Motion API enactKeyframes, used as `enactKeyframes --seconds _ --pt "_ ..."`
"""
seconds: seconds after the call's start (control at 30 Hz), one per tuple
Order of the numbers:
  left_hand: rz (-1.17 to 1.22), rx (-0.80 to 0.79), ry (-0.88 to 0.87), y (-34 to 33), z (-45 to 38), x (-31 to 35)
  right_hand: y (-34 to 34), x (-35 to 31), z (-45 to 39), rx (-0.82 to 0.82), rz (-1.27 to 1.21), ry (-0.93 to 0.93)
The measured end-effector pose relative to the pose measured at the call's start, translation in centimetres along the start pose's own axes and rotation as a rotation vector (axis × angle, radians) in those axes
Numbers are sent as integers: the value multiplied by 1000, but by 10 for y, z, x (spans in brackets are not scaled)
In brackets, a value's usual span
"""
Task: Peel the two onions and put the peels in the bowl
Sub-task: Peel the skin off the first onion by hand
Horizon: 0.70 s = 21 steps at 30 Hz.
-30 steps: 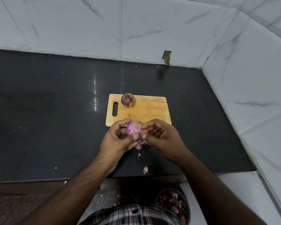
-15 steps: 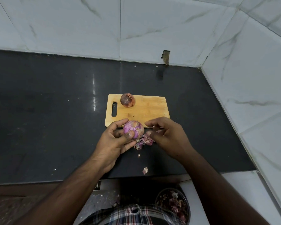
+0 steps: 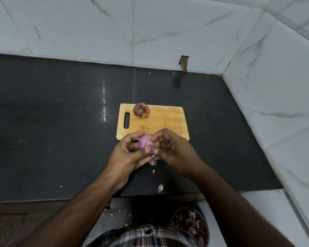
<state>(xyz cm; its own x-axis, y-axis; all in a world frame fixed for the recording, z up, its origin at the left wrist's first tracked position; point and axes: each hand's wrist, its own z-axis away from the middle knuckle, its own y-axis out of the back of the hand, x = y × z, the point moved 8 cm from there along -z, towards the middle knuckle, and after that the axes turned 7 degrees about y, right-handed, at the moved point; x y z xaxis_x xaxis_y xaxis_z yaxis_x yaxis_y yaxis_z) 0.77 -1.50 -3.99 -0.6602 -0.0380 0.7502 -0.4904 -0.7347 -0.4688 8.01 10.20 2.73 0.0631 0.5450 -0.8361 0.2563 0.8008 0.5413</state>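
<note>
A partly peeled purple onion (image 3: pixel 145 142) is held just above the black counter, in front of the wooden cutting board (image 3: pixel 166 122). My left hand (image 3: pixel 128 156) grips it from the left, thumb across its front. My right hand (image 3: pixel 175 150) closes on its right side, fingertips on the skin. Loose purple peel (image 3: pixel 154 160) hangs below the onion between the two hands. A second onion (image 3: pixel 141 110), brown-skinned, sits on the board's far left corner. A metal bowl (image 3: pixel 190 227) holding peels stands low at the bottom right, below the counter edge.
Small peel scraps (image 3: pixel 160 188) lie on the black counter (image 3: pixel 61 131) near its front edge. White marble-pattern tiled walls close the counter at the back and on the right. A checked shirt shows at the bottom.
My right hand, which had drawn a strip of peel away to the right, has come back against the onion. The left hand has turned the onion slightly.
</note>
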Motion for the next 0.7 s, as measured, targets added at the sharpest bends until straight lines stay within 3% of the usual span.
enactKeyframes --seconds 0.4,0.7 --pt "-39 -10 -22 -2 0 -1 5 1 -1 54 -58 16" --pt "64 64 -15 11 -3 6 0 11 7 -54 64 0"
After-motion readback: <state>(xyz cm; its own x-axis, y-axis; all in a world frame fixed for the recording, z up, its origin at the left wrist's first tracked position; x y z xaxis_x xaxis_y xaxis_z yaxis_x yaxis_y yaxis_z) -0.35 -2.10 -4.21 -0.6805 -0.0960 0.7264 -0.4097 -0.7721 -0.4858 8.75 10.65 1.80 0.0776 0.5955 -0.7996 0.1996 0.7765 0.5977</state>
